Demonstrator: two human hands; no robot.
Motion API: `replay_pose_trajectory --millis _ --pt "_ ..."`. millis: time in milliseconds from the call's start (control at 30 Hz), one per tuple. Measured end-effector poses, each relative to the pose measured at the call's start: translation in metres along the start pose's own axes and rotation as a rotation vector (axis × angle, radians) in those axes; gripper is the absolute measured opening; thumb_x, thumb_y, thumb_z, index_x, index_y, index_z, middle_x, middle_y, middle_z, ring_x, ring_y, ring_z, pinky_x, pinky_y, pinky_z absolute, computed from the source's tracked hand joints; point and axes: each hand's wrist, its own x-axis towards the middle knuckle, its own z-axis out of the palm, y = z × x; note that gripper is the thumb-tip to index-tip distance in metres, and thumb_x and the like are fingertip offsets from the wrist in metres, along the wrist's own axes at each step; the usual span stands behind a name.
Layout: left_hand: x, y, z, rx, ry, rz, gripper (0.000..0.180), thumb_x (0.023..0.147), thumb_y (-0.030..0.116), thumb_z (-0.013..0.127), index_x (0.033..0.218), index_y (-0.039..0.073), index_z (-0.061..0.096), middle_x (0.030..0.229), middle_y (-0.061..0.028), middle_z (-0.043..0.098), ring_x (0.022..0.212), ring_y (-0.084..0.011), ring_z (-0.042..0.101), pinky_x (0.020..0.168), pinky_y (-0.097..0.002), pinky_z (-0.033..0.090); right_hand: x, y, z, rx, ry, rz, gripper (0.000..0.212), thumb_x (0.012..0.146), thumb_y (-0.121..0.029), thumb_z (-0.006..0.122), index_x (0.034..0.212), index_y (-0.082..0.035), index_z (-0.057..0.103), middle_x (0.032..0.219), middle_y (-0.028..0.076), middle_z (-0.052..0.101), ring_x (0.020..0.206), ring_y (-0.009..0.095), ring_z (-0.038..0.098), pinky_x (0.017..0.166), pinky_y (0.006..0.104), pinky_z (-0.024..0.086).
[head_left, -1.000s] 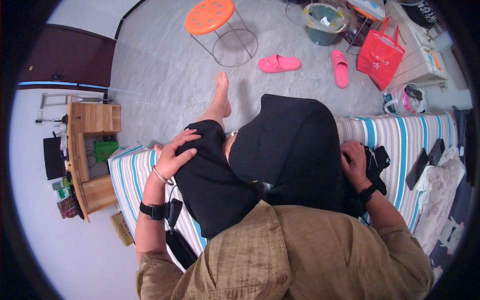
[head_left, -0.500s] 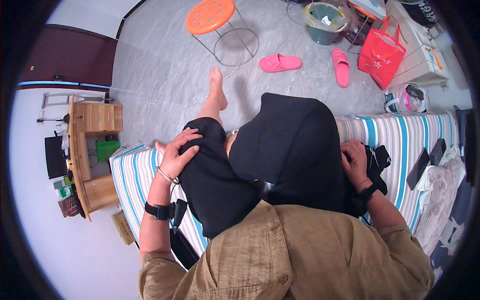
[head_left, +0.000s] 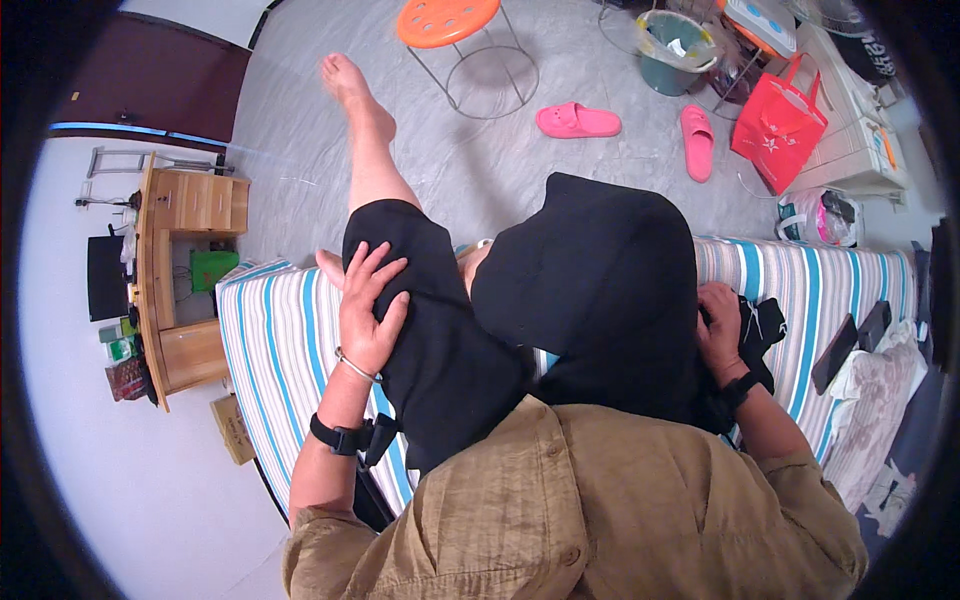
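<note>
The striped mattress (head_left: 270,330), banded in blue, white and grey, runs across the middle of the frame from the left edge to the right, and the person sits on it in an olive shirt (head_left: 600,500) that fills the bottom centre. Over their lap lies the black garment (head_left: 590,290), the largest dark mass in the centre; its left part covers the thigh, and the bare lower leg (head_left: 365,130) reaches up toward the top of the frame.

The left hand (head_left: 368,310) lies flat on the garment at centre left, fingers spread and open, pressing the cloth and gripping nothing. The right hand (head_left: 720,330), at centre right, is curled into the garment's edge; the fingers look closed on a bunch of black cloth, though the fabric hides part of the grip.

Compared with the picture from a second ago, the left leg has stretched out further across the floor, while both hands sit in much the same spots on the cloth. That suggests the garment is being held steady on the lap, not shifted.

Smaller things ring the scene: a wooden desk (head_left: 185,290) at the left, a red bag (head_left: 775,125) at upper right, an orange stool (head_left: 450,20) at top centre, a grey-green bin (head_left: 675,55) beside it, and two pink slippers (head_left: 578,121) on the grey floor.
</note>
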Motion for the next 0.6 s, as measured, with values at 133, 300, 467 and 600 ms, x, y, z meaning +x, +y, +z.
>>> replay_pose_trajectory --millis 133,300,467,600 --pt "0.002 -0.011 -0.003 -0.101 -0.05 -0.027 0.039 0.085 0.015 0.062 0.123 0.006 0.069 0.143 -0.0157 0.056 0.147 -0.0373 0.033 0.121 -0.0487 0.02 -0.003 0.002 0.002 -0.012 0.022 -0.009 0.009 0.081 -0.007 0.07 0.088 -0.008 0.065 0.094 0.009 0.066 0.097 0.031 0.061 0.088 0.041 0.044" --pt "0.011 -0.022 -0.008 -0.245 -0.114 -0.03 0.038 0.087 0.016 0.061 0.123 0.005 0.069 0.143 -0.0148 0.056 0.147 -0.0356 0.034 0.121 -0.0476 0.019 -0.003 0.0 0.0 0.009 0.023 0.0 0.009 0.081 -0.008 0.07 0.088 -0.008 0.065 0.094 0.009 0.067 0.097 0.031 0.062 0.088 0.0412 0.045" --pt "0.016 -0.032 -0.01 -0.365 -0.142 -0.016 0.034 0.088 0.011 0.062 0.121 0.007 0.07 0.141 -0.0139 0.058 0.145 -0.0349 0.038 0.12 -0.0467 0.024 -0.005 0.002 0.002 0.007 0.033 -0.01 0.008 0.081 -0.008 0.071 0.087 -0.009 0.065 0.093 0.008 0.066 0.097 0.03 0.062 0.088 0.0408 0.045" --pt "0.022 -0.03 -0.016 -0.413 -0.196 -0.056 0.032 0.091 0.013 0.06 0.121 0.005 0.069 0.14 -0.014 0.059 0.144 -0.0326 0.039 0.12 -0.0451 0.022 -0.004 0.001 0.001 0.006 0.023 0.011 0.008 0.081 -0.009 0.071 0.086 -0.009 0.064 0.092 0.008 0.066 0.096 0.03 0.061 0.089 0.0409 0.045"
